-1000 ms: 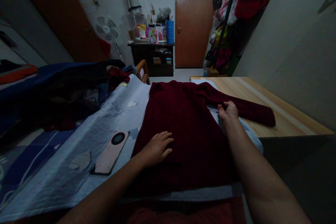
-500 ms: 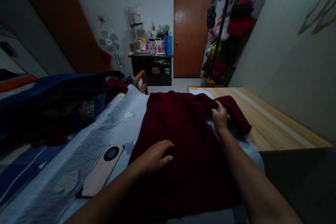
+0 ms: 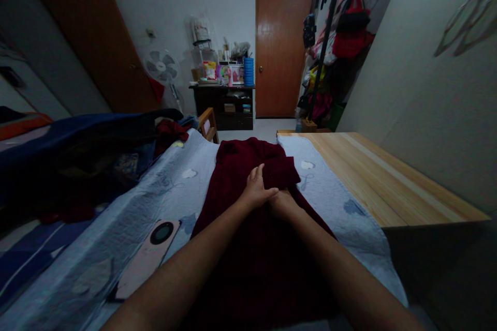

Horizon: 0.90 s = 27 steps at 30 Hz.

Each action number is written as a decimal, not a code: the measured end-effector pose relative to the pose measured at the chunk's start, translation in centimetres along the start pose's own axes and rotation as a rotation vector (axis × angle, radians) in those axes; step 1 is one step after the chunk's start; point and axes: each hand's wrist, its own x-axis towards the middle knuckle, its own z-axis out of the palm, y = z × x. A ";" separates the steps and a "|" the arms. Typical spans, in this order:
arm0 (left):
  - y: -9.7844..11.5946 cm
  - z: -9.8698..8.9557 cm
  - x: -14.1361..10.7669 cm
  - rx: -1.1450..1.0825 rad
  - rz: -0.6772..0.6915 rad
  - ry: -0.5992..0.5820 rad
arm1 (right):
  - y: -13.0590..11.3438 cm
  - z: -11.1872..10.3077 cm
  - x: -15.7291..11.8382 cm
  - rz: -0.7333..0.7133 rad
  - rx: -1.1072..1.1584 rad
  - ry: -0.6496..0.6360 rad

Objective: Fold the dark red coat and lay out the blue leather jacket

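Observation:
A dark red long-sleeved knit garment, which looks like a sweater, lies spread in front of me. Its right-hand sleeve is folded inward across the body. My left hand rests open on the garment beside the sleeve, fingers stretched forward and thumb pointing right. Just right of it, and close against it, my right hand is at the lower edge of the sleeve. Its fingers are hidden by the cloth and the left hand, so its grip does not show.
A light blue patterned quilted cover lies under the garment. To the left is a pink phone, with a heap of dark clothes beyond it. A wooden board extends along the right. A fan stands farther back.
My right hand has brought the sleeve inward from the right onto the garment's body. My left hand has moved forward and slightly right to meet it.

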 end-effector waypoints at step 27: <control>-1.7 -0.1 4.0 -0.350 -0.290 0.142 | 2.2 -2.3 -15.8 0.350 0.211 -0.114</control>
